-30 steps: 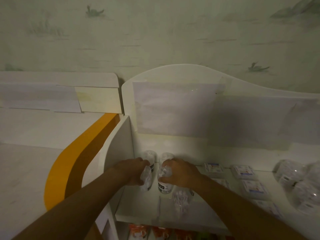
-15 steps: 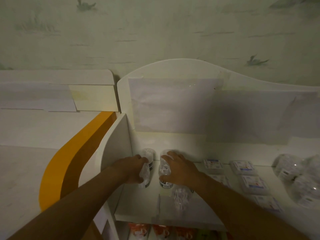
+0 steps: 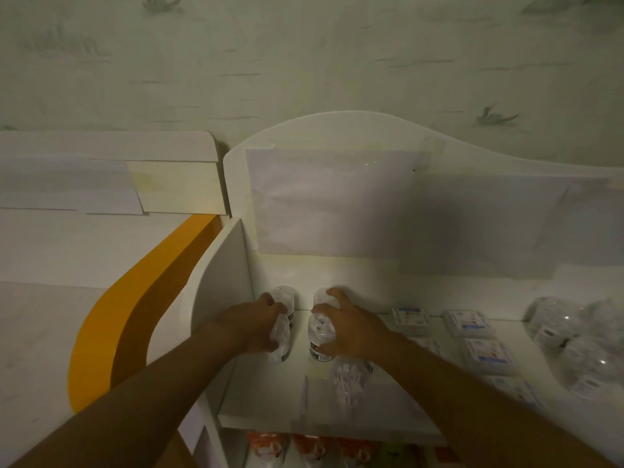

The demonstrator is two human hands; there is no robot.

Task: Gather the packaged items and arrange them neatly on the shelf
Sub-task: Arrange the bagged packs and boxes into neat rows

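Note:
Small clear plastic packs with dark labels stand in two short rows at the left end of the white shelf [image 3: 263,396]. My left hand [image 3: 251,324] wraps the front pack of the left row [image 3: 281,336]; another pack [image 3: 285,295] stands behind it. My right hand [image 3: 351,327] lies over the front pack of the right row [image 3: 319,334], fingers spread, fingertips touching the pack behind [image 3: 320,295]. One more clear pack [image 3: 347,383] lies on the shelf under my right wrist.
Flat white boxed packs [image 3: 467,321] sit in rows to the right, and a heap of clear round packs [image 3: 574,342] fills the far right. The shelf's white side panel [image 3: 219,288] stands left of my left hand. Orange packets [image 3: 304,449] show on the shelf below.
Both hands have stayed on the two front packs. My right hand's fingers have spread and reached back onto the rear pack. The view has shifted slightly.

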